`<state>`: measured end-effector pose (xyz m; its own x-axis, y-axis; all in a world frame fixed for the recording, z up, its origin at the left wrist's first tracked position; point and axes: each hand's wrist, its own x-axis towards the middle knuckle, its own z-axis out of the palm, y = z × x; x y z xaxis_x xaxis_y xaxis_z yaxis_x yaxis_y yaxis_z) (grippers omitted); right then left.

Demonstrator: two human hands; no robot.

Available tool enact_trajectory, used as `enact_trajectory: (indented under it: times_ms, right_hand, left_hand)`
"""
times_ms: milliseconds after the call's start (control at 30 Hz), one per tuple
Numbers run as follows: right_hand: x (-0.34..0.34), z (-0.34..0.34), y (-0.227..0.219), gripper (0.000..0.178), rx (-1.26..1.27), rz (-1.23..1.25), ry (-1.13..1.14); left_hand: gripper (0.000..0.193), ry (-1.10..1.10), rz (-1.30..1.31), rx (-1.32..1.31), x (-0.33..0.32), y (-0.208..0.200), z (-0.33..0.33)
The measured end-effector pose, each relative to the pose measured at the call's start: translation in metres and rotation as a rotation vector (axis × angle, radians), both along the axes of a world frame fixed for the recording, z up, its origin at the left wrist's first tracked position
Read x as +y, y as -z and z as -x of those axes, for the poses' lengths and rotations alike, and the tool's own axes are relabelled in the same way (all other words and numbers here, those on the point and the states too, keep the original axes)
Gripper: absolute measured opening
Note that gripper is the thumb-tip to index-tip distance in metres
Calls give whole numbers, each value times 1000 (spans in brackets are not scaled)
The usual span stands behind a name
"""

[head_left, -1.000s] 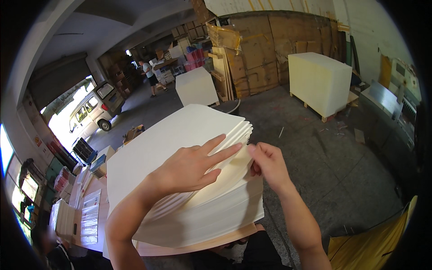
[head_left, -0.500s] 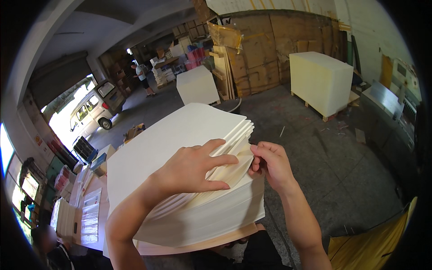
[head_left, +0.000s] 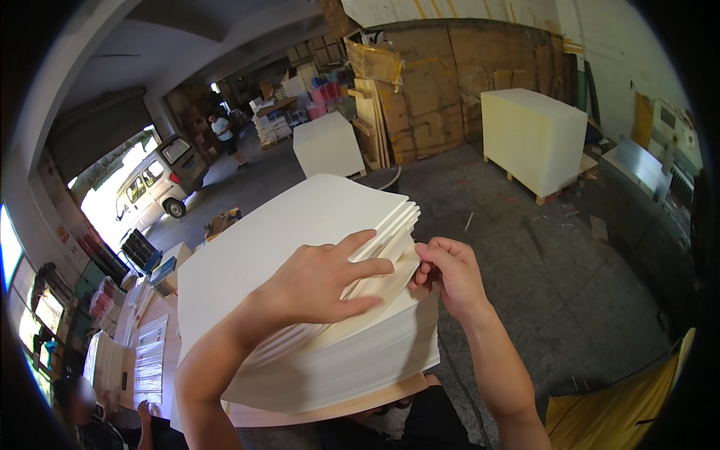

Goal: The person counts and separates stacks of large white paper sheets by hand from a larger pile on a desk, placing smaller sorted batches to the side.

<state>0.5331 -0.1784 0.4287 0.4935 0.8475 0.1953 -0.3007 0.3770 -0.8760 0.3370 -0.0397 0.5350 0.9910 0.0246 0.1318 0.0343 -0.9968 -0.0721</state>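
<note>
Paper stack [head_left: 330,379] is touched atop by splayed left hand [head_left: 319,279]. Sheet [head_left: 406,268] at stack's right is pinched by right hand [head_left: 450,276].

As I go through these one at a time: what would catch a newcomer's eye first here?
Probably the big stack of white sheets filling the centre, with the left hand spread over its fanned edges and the right hand curled at its right side. After that, the light-coloured van by the bright doorway at left, and the pale block on a pallet at upper right.
</note>
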Motion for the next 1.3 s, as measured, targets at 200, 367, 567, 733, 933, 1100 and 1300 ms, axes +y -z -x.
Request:
enact_trajectory:
  times_ms: [200, 367, 567, 733, 933, 1100, 1300]
  right_hand:
    - [-1, 2, -1, 32, -7, 11, 5]
    - [-9, 5, 3, 33, -164, 69, 247]
    - [-29, 36, 22, 21, -1269, -136, 747]
    - [-25, 51, 13, 35, -1566, -98, 256]
    - [-33, 51, 4, 45, -1579, 25, 93]
    - [-25, 62, -1, 65, -1490, 70, 50]
    - [-22, 68, -1, 78, -1341, 146, 21]
  left_hand:
    - [60, 14, 3, -25, 2, 7, 2]
    - [59, 29, 39, -3, 7, 4, 1]
    - [60, 30, 29, 7, 7, 3, 4]
    - [74, 39, -82, 83, -1, 5, 5]
    - [102, 32, -73, -74, -6, 23, 14]
    - [93, -161, -175, -181, -24, 63, 49]
    - [82, -619, -556, -275, -35, 99, 132]
